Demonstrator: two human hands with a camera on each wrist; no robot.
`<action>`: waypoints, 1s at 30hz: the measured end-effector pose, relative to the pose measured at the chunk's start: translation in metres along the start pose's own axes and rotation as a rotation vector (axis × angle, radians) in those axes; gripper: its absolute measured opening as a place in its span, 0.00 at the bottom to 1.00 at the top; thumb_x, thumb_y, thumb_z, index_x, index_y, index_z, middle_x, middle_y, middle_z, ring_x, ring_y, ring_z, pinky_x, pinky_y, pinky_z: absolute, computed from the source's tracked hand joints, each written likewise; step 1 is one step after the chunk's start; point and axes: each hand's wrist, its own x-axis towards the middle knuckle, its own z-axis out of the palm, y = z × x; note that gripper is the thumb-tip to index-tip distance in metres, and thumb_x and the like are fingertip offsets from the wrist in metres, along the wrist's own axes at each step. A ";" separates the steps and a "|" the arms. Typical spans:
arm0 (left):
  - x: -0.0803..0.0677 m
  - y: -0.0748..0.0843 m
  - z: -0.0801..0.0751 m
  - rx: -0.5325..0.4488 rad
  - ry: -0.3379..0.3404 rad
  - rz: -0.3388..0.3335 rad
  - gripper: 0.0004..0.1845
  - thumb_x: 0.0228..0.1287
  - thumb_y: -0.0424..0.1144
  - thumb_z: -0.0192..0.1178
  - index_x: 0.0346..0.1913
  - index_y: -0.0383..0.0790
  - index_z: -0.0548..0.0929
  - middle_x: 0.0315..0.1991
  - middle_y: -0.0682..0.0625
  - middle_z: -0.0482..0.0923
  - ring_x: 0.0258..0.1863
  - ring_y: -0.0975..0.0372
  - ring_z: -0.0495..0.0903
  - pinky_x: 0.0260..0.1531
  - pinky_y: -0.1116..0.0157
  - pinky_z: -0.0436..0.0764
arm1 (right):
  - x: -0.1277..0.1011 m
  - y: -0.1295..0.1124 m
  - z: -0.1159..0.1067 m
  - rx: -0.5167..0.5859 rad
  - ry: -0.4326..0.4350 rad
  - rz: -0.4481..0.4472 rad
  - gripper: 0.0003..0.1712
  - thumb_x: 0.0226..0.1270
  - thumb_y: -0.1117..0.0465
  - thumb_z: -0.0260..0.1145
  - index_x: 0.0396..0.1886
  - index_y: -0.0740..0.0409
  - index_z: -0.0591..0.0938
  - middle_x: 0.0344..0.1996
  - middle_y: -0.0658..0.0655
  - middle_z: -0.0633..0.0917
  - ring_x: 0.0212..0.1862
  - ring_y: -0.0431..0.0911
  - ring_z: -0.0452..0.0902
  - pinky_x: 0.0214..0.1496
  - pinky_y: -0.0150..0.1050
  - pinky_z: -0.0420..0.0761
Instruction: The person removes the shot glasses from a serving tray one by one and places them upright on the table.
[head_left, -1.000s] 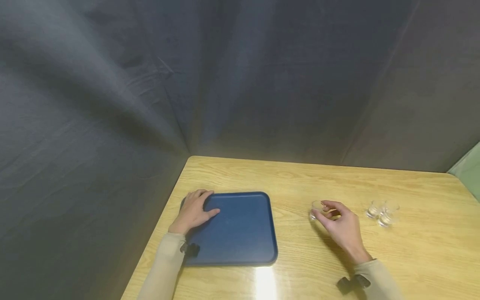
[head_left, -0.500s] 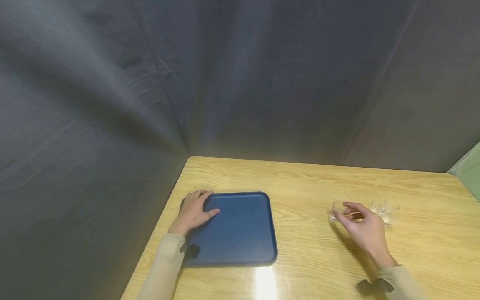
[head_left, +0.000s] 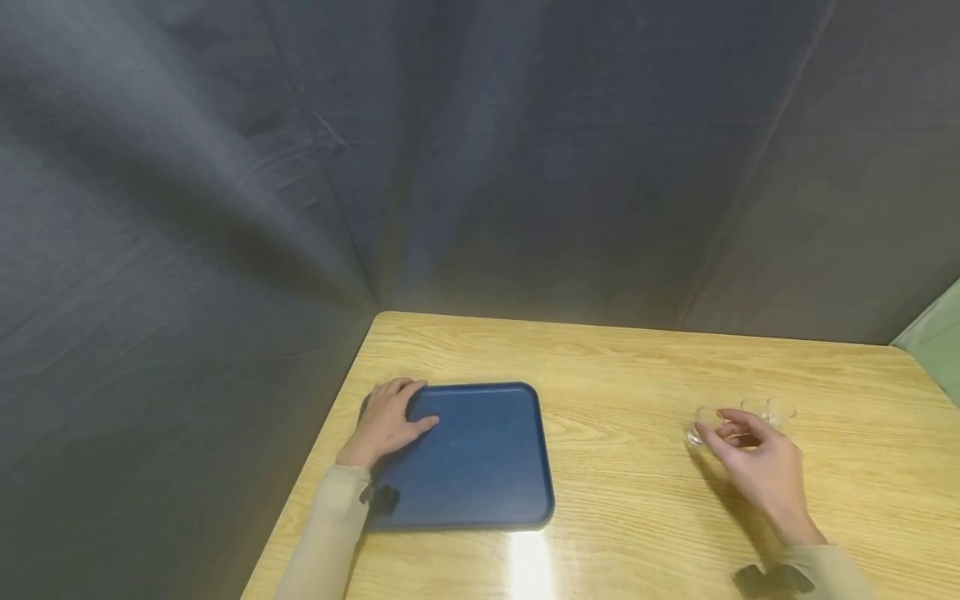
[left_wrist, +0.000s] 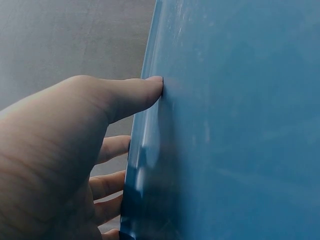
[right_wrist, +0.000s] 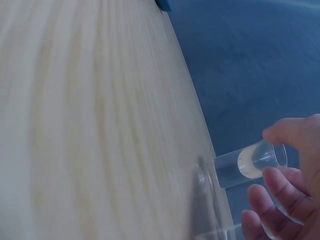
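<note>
1. Right hand (head_left: 761, 471) pinching a small clear shot glass (head_left: 705, 423) between thumb and fingertips (right_wrist: 267, 175), just above the wooden bench (head_left: 645, 367), at its right part.
2. Left hand (head_left: 386, 423) spread flat on the far left corner of a blue tray (head_left: 480, 458), thumb on the tray's surface, fingers (left_wrist: 112, 147) over its rim.
3. Two more clear glasses (head_left: 772, 410) just beyond the right hand, close beside the held glass.
4. Tray well apart from the glasses, at the bench's left side.
5. Dark grey cloth backdrop (head_left: 450, 167) behind the bench.
</note>
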 end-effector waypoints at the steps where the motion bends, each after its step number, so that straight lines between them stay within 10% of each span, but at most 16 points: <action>1: 0.000 0.000 0.000 -0.002 -0.001 -0.001 0.39 0.70 0.57 0.69 0.78 0.43 0.73 0.76 0.38 0.70 0.78 0.39 0.65 0.80 0.35 0.60 | 0.000 0.002 -0.001 0.000 0.000 0.011 0.29 0.69 0.47 0.77 0.60 0.63 0.86 0.29 0.21 0.79 0.33 0.19 0.74 0.31 0.23 0.77; 30: -0.001 0.001 -0.001 -0.009 0.005 -0.002 0.39 0.70 0.56 0.70 0.77 0.43 0.73 0.75 0.38 0.71 0.77 0.38 0.66 0.79 0.35 0.62 | 0.001 0.018 -0.027 -0.027 0.021 0.132 0.35 0.70 0.42 0.74 0.63 0.64 0.83 0.17 0.35 0.82 0.19 0.34 0.75 0.25 0.31 0.72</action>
